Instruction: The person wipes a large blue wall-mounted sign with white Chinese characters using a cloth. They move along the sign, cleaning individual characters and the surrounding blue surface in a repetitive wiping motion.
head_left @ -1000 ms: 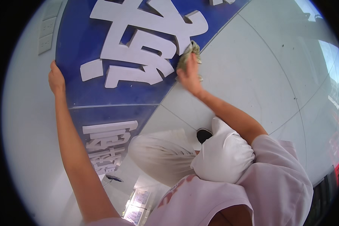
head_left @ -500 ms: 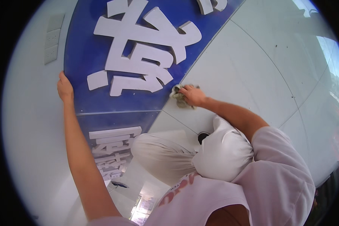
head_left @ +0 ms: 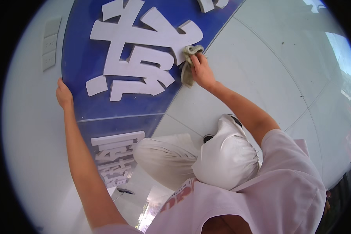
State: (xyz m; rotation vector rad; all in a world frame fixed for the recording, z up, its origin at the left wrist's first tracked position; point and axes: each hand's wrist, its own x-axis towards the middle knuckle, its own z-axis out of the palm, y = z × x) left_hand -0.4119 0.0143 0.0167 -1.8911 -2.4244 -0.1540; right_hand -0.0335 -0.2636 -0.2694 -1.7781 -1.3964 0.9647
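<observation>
Open room extends right of the right hand [head_left: 202,73] across the pale, glossy tiled floor [head_left: 261,70]. Raised white block characters [head_left: 134,33] obstruct travel over the flat blue panel [head_left: 80,50]; bent, white-trousered knees [head_left: 226,160] bound the near side. Any gap between the crumpled grey-green cloth [head_left: 187,74] and characters appears indeterminate.

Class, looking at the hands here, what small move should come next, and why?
Probably slide the crumpled grey-green fabric cloth along the right edge of the flat blue panel: the right hand holds the cloth there, while the left hand is at the panel's left edge.
</observation>
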